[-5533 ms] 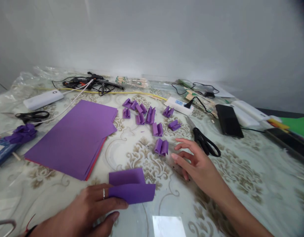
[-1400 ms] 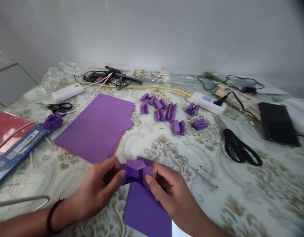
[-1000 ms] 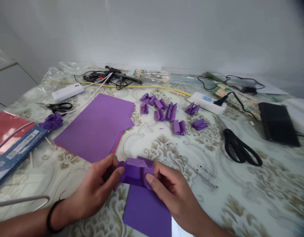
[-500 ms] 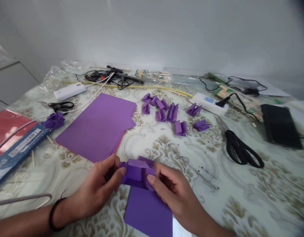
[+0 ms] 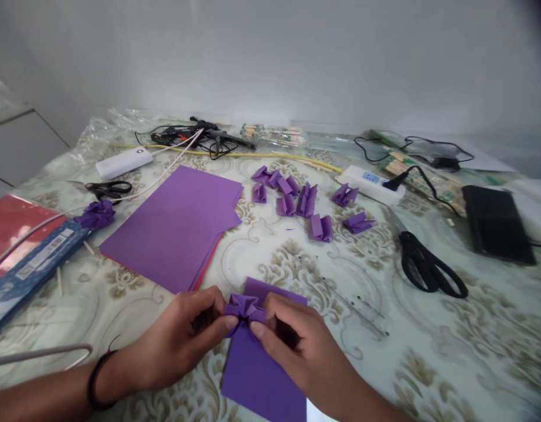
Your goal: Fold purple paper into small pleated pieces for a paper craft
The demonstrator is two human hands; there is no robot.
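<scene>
Both of my hands pinch a small folded purple paper piece (image 5: 244, 306) near the table's front edge. My left hand (image 5: 186, 343) grips its left side with thumb and fingers closed. My right hand (image 5: 292, 346) grips its right side the same way. The piece is squeezed into a compact bunch between them. Under my hands lies a flat purple paper sheet (image 5: 264, 369). Several finished folded purple pieces (image 5: 303, 202) lie in a group farther back in the middle.
A stack of purple sheets (image 5: 176, 225) lies to the left. Black scissors (image 5: 428, 269) and a clear ruler (image 5: 353, 305) lie at right, a second pair of scissors (image 5: 107, 189) at left. A power strip (image 5: 369, 184), cables, a black phone (image 5: 496, 223) and a red packet (image 5: 15, 234) surround them.
My hands have pressed the folded purple piece together, from a wide boxy shape into a small bunch, and lowered it toward the sheet. Earlier my right hand reached for a piece by the ruler.
</scene>
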